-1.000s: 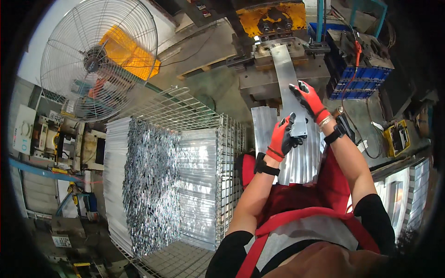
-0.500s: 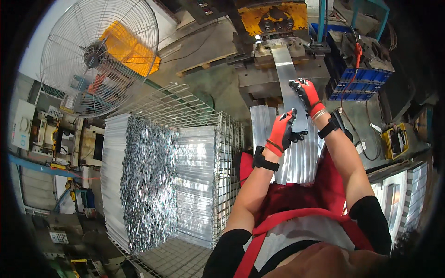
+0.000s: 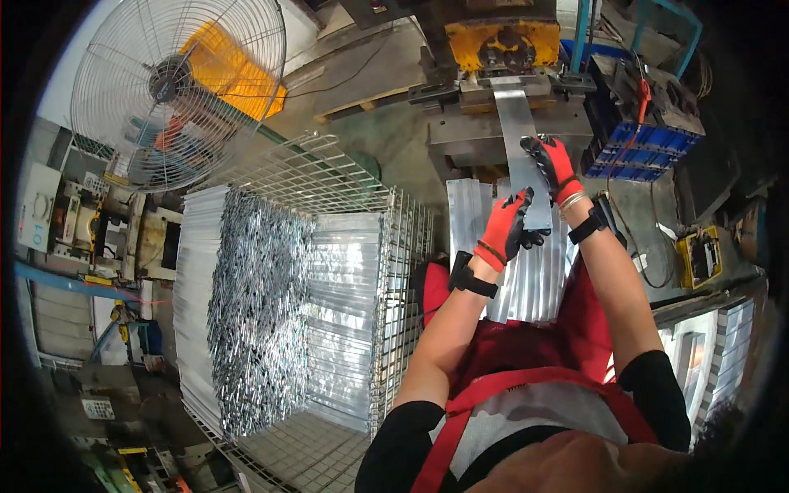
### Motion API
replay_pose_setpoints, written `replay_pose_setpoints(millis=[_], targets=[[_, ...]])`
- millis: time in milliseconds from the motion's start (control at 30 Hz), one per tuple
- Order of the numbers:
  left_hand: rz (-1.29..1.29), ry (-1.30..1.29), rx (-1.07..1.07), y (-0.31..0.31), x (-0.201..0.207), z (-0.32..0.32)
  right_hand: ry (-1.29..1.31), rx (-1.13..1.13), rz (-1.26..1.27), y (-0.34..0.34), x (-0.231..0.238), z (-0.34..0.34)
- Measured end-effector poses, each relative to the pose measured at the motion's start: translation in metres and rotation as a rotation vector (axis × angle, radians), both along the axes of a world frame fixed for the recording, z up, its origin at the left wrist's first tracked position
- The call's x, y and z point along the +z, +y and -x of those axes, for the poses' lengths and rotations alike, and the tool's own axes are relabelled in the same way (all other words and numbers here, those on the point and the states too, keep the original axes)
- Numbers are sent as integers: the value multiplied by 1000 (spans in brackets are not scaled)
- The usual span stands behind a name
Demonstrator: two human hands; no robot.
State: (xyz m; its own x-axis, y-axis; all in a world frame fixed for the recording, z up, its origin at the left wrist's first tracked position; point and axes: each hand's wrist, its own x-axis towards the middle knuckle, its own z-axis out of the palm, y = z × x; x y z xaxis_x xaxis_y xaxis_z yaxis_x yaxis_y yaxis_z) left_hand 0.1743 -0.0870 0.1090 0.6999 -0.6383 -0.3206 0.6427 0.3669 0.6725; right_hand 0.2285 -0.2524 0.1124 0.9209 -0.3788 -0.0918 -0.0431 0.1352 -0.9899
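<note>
Left hand (image 3: pixel 506 223) and right hand (image 3: pixel 555 168) both have fingers closed on the metal strip (image 3: pixel 516 127); it runs lengthwise toward the press (image 3: pixel 503 46), right hand nearer.

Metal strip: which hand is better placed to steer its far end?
Right hand, likely: it holds the metal strip farther up, nearer the yellow machine; the left hand grips the near end.

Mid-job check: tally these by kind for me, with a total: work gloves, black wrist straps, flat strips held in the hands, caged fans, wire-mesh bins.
Red-and-black work gloves: 2
Black wrist straps: 2
Held flat metal strip: 1
Caged fan: 1
Wire-mesh bin: 1
Total: 7
</note>
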Motion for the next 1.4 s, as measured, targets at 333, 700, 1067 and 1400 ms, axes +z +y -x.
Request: replay_pose_setpoints(millis=[333,700,1067,1400], targets=[[142,-164,31,9,3,19,-217,98,-166,-7,-13,11],[-542,-416,154,76,-40,119,188,114,-296,49,-69,177],[-1453,-983,70,127,-79,78,64,239,-136,28,-55,195],[-1476,-1095,-92,89,-73,103,59,174,-208,24,-66,206]])
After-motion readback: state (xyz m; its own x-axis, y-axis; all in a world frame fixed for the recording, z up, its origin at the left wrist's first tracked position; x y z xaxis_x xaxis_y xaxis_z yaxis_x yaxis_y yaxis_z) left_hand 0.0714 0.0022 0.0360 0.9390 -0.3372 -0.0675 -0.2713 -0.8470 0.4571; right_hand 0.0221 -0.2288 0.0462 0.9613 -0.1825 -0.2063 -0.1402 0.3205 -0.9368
